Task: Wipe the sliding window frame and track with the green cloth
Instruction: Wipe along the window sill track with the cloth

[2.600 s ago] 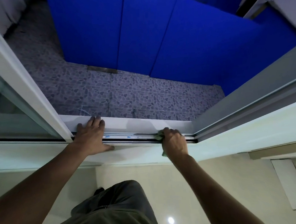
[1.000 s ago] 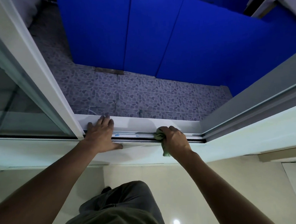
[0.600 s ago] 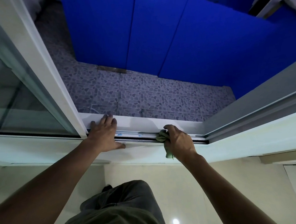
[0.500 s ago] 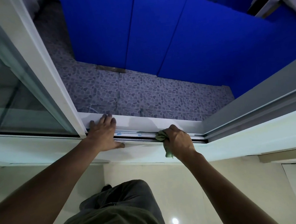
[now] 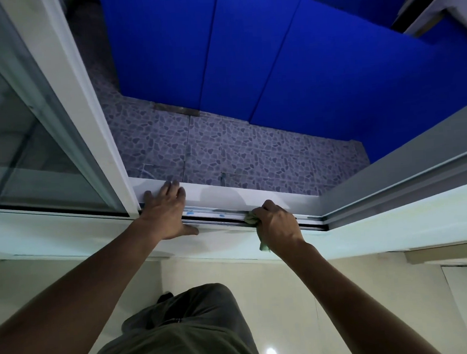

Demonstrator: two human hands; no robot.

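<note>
Green cloth [image 5: 251,219] sits bunched in my right hand [image 5: 275,225], fingers curled round it and pressing it down into the track [image 5: 218,219] of the sliding window. A tail of the cloth hangs out below my palm, over the inner sill [image 5: 225,241]. The track runs left to right as a dark channel between pale metal rails; my fist covers its right part, short of the corner where the grey side frame [image 5: 393,190] meets it. In the channel itself I see only the cloth and a few small blue marks on the rail; whether any dirt lies in there I cannot tell.

My left hand [image 5: 167,213] lies flat and spread, fingers straight over the rails and onto the white outer ledge [image 5: 228,195], thumb resting on the inner sill. It sits just beside the bottom of the white sash [image 5: 83,104], whose glass pane [image 5: 17,142] stands to the left.

Beyond the opening lie pebble-patterned floor tiles [image 5: 239,154] and blue wall panels [image 5: 273,49]. Below the sill I see my olive trousers [image 5: 182,332] and a glossy pale floor [image 5: 291,311].
</note>
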